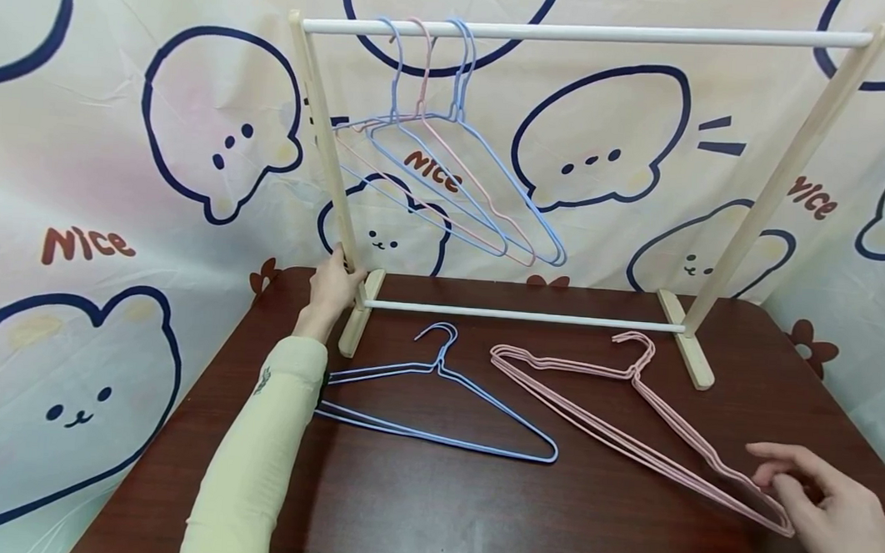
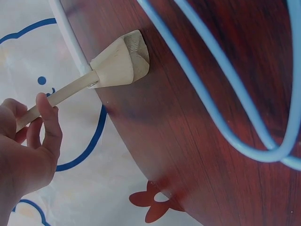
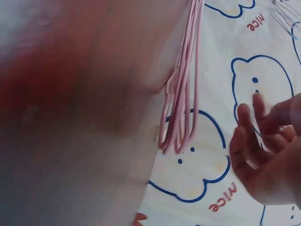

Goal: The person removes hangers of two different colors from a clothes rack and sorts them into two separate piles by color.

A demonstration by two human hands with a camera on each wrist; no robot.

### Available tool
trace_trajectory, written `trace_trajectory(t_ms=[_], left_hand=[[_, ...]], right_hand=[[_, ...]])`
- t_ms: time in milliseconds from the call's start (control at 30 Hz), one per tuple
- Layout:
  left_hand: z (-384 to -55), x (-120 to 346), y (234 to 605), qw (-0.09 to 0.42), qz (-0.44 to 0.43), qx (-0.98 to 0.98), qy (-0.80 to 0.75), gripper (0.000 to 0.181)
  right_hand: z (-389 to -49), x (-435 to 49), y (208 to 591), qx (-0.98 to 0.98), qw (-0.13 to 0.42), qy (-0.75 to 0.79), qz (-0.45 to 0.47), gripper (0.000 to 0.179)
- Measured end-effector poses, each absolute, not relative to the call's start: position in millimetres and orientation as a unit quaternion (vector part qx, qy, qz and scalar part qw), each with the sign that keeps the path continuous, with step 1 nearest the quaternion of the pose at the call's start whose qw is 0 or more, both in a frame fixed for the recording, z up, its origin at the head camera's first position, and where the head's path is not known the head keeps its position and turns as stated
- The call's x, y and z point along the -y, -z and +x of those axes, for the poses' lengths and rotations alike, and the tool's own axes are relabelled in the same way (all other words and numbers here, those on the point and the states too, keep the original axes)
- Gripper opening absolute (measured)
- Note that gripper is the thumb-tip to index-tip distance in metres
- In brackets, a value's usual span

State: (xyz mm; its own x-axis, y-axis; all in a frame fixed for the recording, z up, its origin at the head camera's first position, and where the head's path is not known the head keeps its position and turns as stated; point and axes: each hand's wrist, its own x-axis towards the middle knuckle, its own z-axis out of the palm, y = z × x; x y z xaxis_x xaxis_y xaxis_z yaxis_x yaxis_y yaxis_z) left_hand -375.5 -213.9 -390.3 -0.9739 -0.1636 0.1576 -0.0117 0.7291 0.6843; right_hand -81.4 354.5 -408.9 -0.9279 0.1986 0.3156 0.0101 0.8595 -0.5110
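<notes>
My left hand (image 1: 334,283) grips the lower left wooden post (image 1: 335,179) of a clothes rack; in the left wrist view the fingers of that hand (image 2: 35,150) wrap the post just above its foot (image 2: 115,63). Near the table's right side, my right hand (image 1: 832,506) has loosely bent fingers beside the end of a stack of pink hangers (image 1: 593,418). The right wrist view shows this hand (image 3: 268,150) apart from the pink hangers (image 3: 181,94), holding nothing. Blue hangers (image 1: 441,439) lie overlapped on the table, partly hidden behind my left sleeve.
Blue hangers (image 1: 511,176) and a pink hanger (image 1: 478,170) hang from the left part of the white top rail (image 1: 650,35). A lower white bar (image 1: 523,316) joins the rack's feet on the dark brown table (image 1: 430,510). Behind stands a patterned cloth (image 1: 217,131).
</notes>
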Motion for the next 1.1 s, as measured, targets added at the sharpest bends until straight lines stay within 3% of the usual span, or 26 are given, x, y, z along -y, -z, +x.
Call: trace_trajectory(t_ms=[167,700,1100], left_hand=[[-376.1,212.9,390.4,0.101,0.047,0.924,0.366,0.038],[-374.0,213.2,390.5,0.089,0.046,0.923,0.373,0.042],[-376.6,212.7,388.6,0.084,0.049,0.926,0.363,0.045]], right_hand=[[-85.0,-336.8,395.0,0.935,0.212,-0.282,-0.038,0.032],[-127.7,-289.7,363.9,0.893,0.324,-0.269,0.160,0.046],[-156.1,-256.3,335.3,0.902,0.340,-0.210,0.166,0.058]])
